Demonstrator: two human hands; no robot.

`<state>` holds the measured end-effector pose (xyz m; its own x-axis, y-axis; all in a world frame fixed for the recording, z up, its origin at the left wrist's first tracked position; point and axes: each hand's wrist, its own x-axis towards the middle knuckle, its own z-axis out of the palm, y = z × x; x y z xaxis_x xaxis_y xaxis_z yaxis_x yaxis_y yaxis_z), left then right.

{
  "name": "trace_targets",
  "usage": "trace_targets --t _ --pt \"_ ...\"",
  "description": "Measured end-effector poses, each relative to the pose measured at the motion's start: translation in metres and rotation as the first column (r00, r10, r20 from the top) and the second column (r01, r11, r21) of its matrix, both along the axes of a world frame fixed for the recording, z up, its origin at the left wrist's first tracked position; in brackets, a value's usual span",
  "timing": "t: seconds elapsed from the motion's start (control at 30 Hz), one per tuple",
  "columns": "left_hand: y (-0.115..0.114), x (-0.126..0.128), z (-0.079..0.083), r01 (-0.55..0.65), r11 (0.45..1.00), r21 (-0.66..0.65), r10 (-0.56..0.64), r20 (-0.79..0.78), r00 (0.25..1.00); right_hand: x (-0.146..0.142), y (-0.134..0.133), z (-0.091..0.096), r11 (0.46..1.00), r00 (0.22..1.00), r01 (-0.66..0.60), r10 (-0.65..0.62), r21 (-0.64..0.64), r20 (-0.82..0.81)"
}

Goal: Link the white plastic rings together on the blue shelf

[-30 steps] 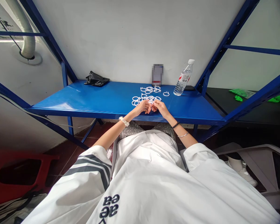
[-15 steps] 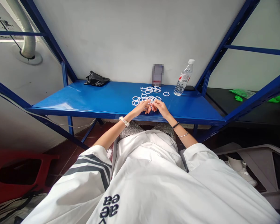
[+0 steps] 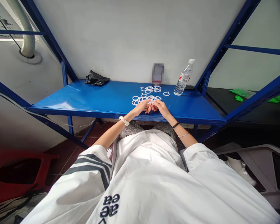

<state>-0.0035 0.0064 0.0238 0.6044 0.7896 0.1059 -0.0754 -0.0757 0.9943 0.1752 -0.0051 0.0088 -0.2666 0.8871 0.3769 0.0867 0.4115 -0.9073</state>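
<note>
My left hand [image 3: 142, 107] and my right hand [image 3: 160, 106] meet at the front edge of the blue shelf [image 3: 95, 99]. Both have their fingers pinched together on one small white plastic ring [image 3: 151, 102] held between them. Just beyond my fingertips lies a loose pile of several white rings [image 3: 141, 99]. A second cluster of rings [image 3: 150, 90] lies farther back, and a single ring [image 3: 166, 93] sits to its right.
A clear water bottle [image 3: 184, 77] stands at the shelf's back right. A crumpled black bag [image 3: 96, 79] lies at the back left. A blurred small item [image 3: 157, 74] leans on the wall. Green parts [image 3: 241, 93] lie on the black shelf at right. A red stool [image 3: 16, 171] stands at lower left.
</note>
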Motion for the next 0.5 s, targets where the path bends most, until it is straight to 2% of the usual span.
trace_targets --t 0.5 --pt "0.0011 0.0004 -0.0001 -0.019 1.000 -0.016 0.018 -0.016 1.000 0.0007 0.0014 -0.0010 1.000 1.000 -0.002 0.002 0.016 0.004"
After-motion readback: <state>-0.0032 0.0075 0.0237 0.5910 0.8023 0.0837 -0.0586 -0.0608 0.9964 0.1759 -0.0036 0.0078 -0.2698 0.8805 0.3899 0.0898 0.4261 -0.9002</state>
